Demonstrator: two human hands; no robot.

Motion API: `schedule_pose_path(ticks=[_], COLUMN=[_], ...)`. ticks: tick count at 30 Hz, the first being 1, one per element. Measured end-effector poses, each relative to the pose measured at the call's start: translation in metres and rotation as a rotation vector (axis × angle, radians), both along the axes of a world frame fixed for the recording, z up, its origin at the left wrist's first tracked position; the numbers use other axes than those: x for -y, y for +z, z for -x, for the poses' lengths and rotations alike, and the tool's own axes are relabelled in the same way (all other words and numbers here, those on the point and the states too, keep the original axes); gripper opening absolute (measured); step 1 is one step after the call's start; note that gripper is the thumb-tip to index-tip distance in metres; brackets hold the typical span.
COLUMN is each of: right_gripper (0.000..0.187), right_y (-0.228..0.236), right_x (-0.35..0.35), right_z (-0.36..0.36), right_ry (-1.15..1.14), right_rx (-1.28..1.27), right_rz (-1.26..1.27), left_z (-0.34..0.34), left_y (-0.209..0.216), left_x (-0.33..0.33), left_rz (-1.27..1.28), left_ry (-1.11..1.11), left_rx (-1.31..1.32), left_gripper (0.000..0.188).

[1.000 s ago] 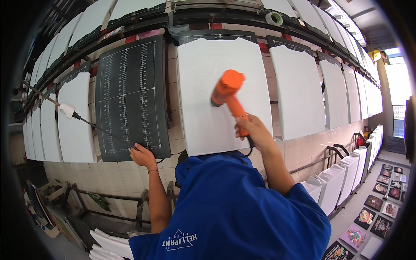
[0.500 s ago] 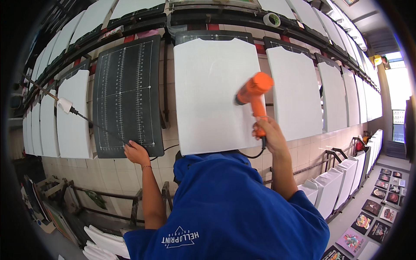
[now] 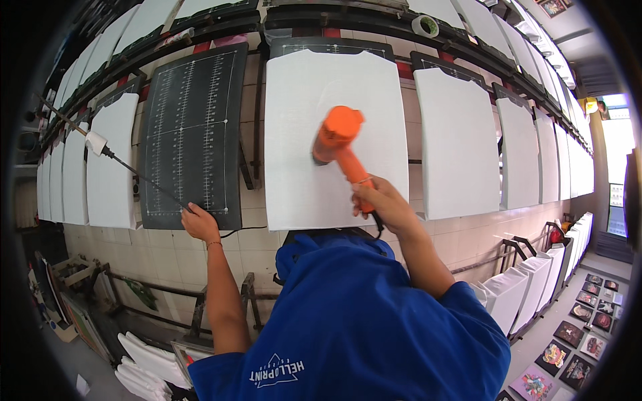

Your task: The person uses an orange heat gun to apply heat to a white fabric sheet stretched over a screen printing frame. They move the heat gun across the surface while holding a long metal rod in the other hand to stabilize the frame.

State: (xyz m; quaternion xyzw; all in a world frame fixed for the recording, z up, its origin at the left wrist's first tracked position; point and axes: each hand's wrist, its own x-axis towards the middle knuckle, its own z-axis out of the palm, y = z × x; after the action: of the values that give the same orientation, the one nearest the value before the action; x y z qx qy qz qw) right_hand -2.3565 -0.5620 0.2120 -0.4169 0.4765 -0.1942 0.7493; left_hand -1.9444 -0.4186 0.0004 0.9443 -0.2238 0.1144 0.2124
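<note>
An orange heat gun (image 3: 342, 127) is gripped by its handle in my right hand (image 3: 384, 202). Its dark nozzle hovers over a white T-shirt (image 3: 334, 194) stretched flat on a board, the shirt's neckline at the far end. Out to the left, my left hand (image 3: 199, 222) pinches a black power cord (image 3: 150, 181) near the front edge of a bare black printing board (image 3: 194, 144) marked with white ruler lines. A white plug connector (image 3: 95, 142) joins that cord to another cable running up and left.
More white shirts on boards stand in a row to the right (image 3: 458, 147) and left (image 3: 112, 160). A roll of tape (image 3: 425, 26) rests on the far rail. Printed pictures (image 3: 568, 334) lie at lower right, and folded white cloth (image 3: 150, 357) at lower left.
My right hand has swept the heat gun leftward, from the shirt's right side to its middle. The left hand still holds the cord.
</note>
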Motion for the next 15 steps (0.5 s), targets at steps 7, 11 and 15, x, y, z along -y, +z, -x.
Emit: schedule_pose_path(ticks=[7,11,15], right_gripper=[0.040,0.042,0.042], right_y=[0.002,0.008,0.004], right_x=[-0.012,-0.015,-0.016], right_z=[0.099,0.099,0.066], right_ry=[-0.334,-0.369,-0.238], right_rx=[-0.118,-0.130,-0.039], right_rz=[0.051,0.063,0.010], left_z=[0.002,0.005,0.010], left_y=[0.001,0.004,0.010], left_x=[0.000,0.002,0.004], left_rz=[-0.009,0.015,0.038], left_ry=[-0.002,-0.006,0.002], left_rx=[-0.021,-0.001,0.010], left_gripper=[0.046,0.044,0.043])
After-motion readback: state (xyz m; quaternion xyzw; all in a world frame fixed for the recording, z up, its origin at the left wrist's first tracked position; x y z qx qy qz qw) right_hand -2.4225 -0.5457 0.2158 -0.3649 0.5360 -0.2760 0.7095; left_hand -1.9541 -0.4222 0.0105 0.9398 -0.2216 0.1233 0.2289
